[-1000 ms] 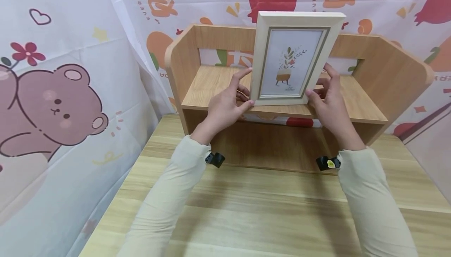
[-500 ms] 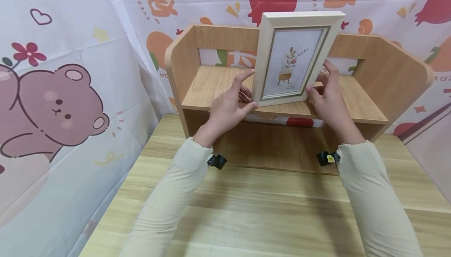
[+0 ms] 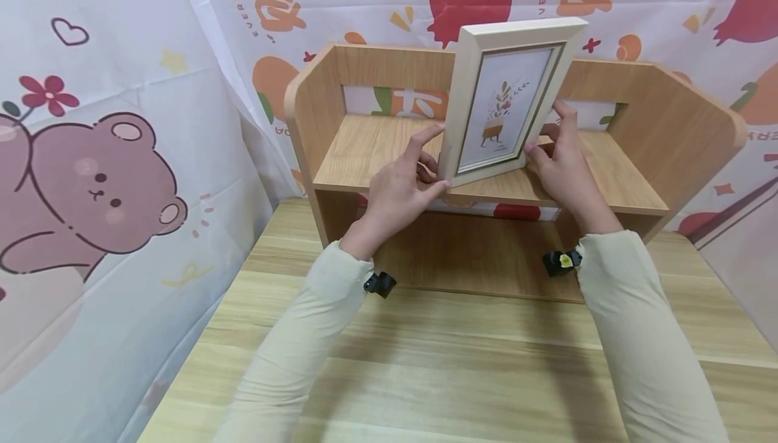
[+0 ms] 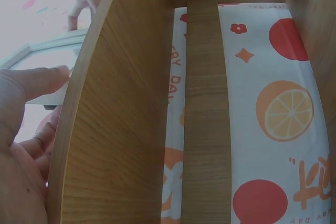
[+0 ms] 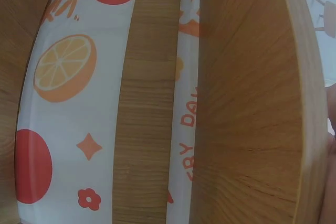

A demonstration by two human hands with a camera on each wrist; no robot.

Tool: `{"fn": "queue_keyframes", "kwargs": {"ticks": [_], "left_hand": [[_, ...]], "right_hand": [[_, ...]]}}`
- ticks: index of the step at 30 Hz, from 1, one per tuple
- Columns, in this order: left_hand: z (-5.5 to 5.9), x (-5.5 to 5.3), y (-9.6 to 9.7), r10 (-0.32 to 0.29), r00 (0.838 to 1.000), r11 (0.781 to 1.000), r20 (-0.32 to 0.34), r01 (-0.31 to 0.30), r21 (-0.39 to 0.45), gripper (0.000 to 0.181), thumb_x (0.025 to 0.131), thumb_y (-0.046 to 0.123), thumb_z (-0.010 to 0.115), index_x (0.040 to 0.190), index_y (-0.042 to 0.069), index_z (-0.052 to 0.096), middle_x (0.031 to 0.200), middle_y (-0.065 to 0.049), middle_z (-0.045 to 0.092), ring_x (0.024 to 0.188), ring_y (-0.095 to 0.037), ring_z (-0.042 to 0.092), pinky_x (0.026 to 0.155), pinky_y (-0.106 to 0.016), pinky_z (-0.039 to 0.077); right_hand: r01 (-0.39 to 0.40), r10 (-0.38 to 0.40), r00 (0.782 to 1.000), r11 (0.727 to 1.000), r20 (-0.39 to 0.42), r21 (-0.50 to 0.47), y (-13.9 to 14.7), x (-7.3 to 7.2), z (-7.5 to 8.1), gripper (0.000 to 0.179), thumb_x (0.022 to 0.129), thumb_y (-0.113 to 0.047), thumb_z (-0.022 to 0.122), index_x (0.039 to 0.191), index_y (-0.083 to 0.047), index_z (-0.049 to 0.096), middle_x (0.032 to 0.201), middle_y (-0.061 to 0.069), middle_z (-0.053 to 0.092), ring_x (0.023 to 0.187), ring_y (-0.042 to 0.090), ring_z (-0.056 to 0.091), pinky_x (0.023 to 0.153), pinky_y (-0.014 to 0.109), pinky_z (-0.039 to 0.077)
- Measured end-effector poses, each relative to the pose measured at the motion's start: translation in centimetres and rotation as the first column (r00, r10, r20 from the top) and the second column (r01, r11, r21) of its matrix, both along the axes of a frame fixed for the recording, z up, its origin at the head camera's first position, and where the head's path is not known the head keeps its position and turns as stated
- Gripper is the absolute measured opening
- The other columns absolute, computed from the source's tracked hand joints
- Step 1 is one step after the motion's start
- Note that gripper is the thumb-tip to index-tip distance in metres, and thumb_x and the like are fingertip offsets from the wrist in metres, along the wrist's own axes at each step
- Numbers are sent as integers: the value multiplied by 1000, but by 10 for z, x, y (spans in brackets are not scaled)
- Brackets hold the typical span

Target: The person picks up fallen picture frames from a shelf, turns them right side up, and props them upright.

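A cream picture frame [image 3: 471, 112] with a drawing of a potted plant stands upright on the upper board of a wooden desktop shelf [image 3: 371, 149], its lower edge at the board's front. It is turned at an angle, its left side nearer to me. My left hand [image 3: 401, 183] holds its lower left corner with the thumb in front and the index finger along the side. My right hand [image 3: 562, 159] grips the right side, thumb on the front and fingers behind. The left wrist view shows the left thumb [image 4: 47, 81] beside the shelf's board edge.
The shelf's side panel [image 3: 681, 129] rises on the right, with another on the left. Below the upper board is a lower compartment [image 3: 468, 250]. A light wooden table [image 3: 462, 362] carries the shelf. Printed cloths [image 3: 389, 17] hang behind and at the left.
The picture frame has turned, its left side coming forward and to the right while its right side has gone back. Both hands have moved with it, keeping their hold.
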State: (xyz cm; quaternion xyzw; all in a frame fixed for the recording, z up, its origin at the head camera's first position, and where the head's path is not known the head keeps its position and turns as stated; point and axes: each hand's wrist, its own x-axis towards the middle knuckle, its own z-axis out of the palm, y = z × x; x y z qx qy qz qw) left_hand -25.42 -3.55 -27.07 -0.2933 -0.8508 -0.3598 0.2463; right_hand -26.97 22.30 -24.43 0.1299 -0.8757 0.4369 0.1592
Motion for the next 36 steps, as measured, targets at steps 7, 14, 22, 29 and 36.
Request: {"fn": "queue_keyframes", "kwargs": {"ticks": [7, 14, 22, 29, 36], "left_hand": [[-1, 2, 4, 11, 1000, 1000, -21, -11, 0, 74, 83, 25, 77, 142, 25, 33, 94, -3, 68, 79, -14, 68, 59, -29, 47], [-4, 3, 8, 11, 999, 1000, -53, -10, 9, 73, 82, 25, 78, 141, 22, 35, 92, -2, 70, 75, -12, 68, 59, -29, 47], [-3, 3, 12, 17, 997, 1000, -75, -15, 20, 69, 81, 24, 79, 138, 20, 40, 90, -2, 70, 70, -12, 66, 57, -29, 43], [-3, 5, 15, 38, 998, 999, -45, -38, 4, 68, 81, 26, 79, 138, 20, 43, 91, -2, 68, 71, -12, 66, 57, -29, 43], [-4, 4, 16, 48, 997, 999, -61, -48, 3, 67, 81, 28, 79, 137, 20, 44, 89, -1, 68, 69, -10, 66, 55, -27, 41]], "right_hand": [[-15, 15, 1000, 1000, -9, -17, 0, -6, 0, 67, 99, -5, 46, 148, -33, 9, 139, 16, 46, 115, 25, 53, 90, 24, 45], [-43, 43, 999, 998, -7, -37, -1, -12, -1, 67, 99, -3, 45, 149, -31, 8, 142, 15, 43, 121, 25, 50, 88, 21, 43], [-59, 59, 998, 998, -21, -18, 0, -20, -1, 67, 100, -5, 44, 149, -32, 7, 139, 19, 48, 121, 25, 49, 95, 26, 42], [-70, 70, 997, 997, -10, -14, -1, -25, -1, 68, 101, -5, 43, 150, -32, 4, 144, 16, 40, 126, 25, 46, 101, 35, 39], [-56, 56, 998, 998, 13, -12, -1, -29, 0, 69, 101, -6, 43, 151, -33, 4, 145, 17, 40, 126, 27, 46, 107, 44, 37]]}}
